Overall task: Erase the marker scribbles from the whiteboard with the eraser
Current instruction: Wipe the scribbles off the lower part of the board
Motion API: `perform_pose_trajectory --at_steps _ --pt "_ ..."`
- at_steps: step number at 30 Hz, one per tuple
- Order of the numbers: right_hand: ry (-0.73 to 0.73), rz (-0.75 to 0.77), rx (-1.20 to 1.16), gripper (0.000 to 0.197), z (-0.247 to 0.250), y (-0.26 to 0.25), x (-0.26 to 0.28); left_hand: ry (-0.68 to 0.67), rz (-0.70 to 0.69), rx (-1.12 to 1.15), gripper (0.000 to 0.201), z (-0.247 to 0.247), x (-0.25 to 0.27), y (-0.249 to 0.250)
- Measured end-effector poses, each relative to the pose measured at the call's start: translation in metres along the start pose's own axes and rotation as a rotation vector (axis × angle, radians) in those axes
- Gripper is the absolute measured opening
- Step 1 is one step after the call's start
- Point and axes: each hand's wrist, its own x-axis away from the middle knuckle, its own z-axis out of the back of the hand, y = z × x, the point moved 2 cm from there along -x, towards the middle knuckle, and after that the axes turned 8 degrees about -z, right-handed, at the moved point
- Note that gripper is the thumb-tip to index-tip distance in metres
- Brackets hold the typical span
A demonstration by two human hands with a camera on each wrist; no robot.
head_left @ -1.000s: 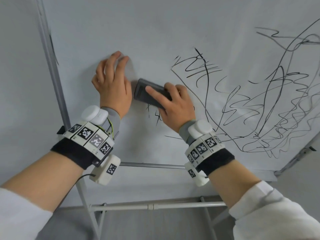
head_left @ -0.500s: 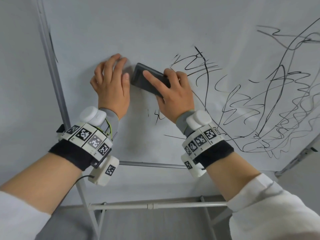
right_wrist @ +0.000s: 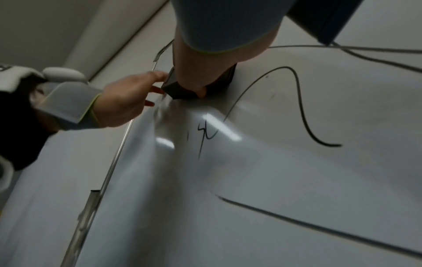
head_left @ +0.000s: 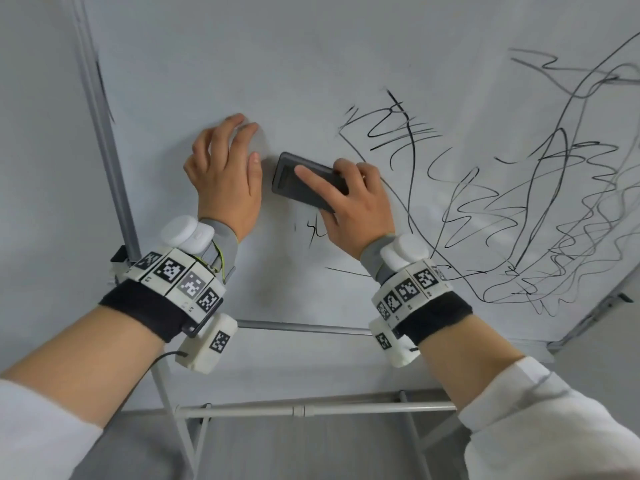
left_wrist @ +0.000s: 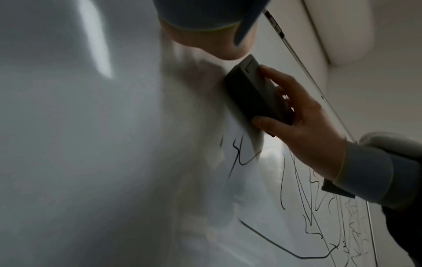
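Observation:
The whiteboard (head_left: pixel 311 64) fills the head view. Dense black scribbles (head_left: pixel 519 202) cover its right half. My right hand (head_left: pixel 353 206) grips a dark grey eraser (head_left: pixel 285 178) and holds it flat against the board, index finger stretched along its back. The left wrist view shows the eraser (left_wrist: pixel 253 94) with the thumb under it; in the right wrist view the eraser (right_wrist: pixel 177 90) is partly hidden by the hand. A small leftover scribble (head_left: pixel 315 230) lies just below the eraser. My left hand (head_left: pixel 225 168) rests on the board just left of the eraser, holding nothing.
The board's grey metal frame (head_left: pixel 107 150) runs down the left side, close to my left wrist. A lower frame rail (head_left: pixel 301 327) and a stand crossbar (head_left: pixel 311 408) sit below my wrists. A bare wall lies beyond the frame at left.
The right hand slid the eraser up the board and then back down, a little to the right. The left hand stayed in place on the board.

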Motion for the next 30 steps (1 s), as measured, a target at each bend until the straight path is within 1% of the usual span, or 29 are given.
perform_pose_trajectory --at_steps 3,7,10,13,16,18,21,24,26,28,30 --pt "-0.01 0.023 -0.006 0.058 -0.002 0.001 0.008 -0.001 0.004 -0.004 0.043 -0.001 0.0 0.003" --pt "-0.101 0.106 -0.038 0.059 -0.013 -0.001 0.04 -0.009 -0.016 -0.018 0.041 -0.006 0.001 0.009" --pt "-0.158 0.134 -0.036 0.059 -0.014 0.0 0.052 -0.014 -0.026 -0.022 0.041 -0.008 0.003 0.012" --pt "-0.136 0.142 -0.02 0.06 -0.007 0.003 0.044 -0.011 -0.013 -0.024 0.042 -0.01 0.005 0.015" --pt "-0.06 0.072 -0.019 0.06 0.001 0.009 0.027 -0.019 -0.006 -0.021 0.044 -0.012 0.006 0.016" --pt "-0.046 0.052 -0.024 0.059 0.001 0.01 0.023 -0.021 -0.004 -0.032 0.045 -0.012 0.008 0.017" --pt "-0.056 0.063 -0.023 0.06 -0.004 0.008 0.036 -0.024 -0.004 -0.035 0.044 -0.014 0.012 0.018" --pt "-0.116 0.105 -0.017 0.06 -0.012 0.005 0.06 -0.047 -0.007 -0.028 0.042 -0.016 0.019 0.02" --pt "-0.155 0.104 -0.022 0.062 -0.014 0.004 0.071 -0.06 -0.011 -0.027 0.042 -0.016 0.023 0.021" --pt "-0.166 0.113 -0.015 0.064 -0.012 0.005 0.071 -0.066 -0.01 -0.033 0.043 -0.016 0.025 0.021" --pt "-0.122 0.098 0.001 0.065 -0.007 0.007 0.061 -0.072 -0.004 -0.036 0.043 -0.016 0.027 0.021"
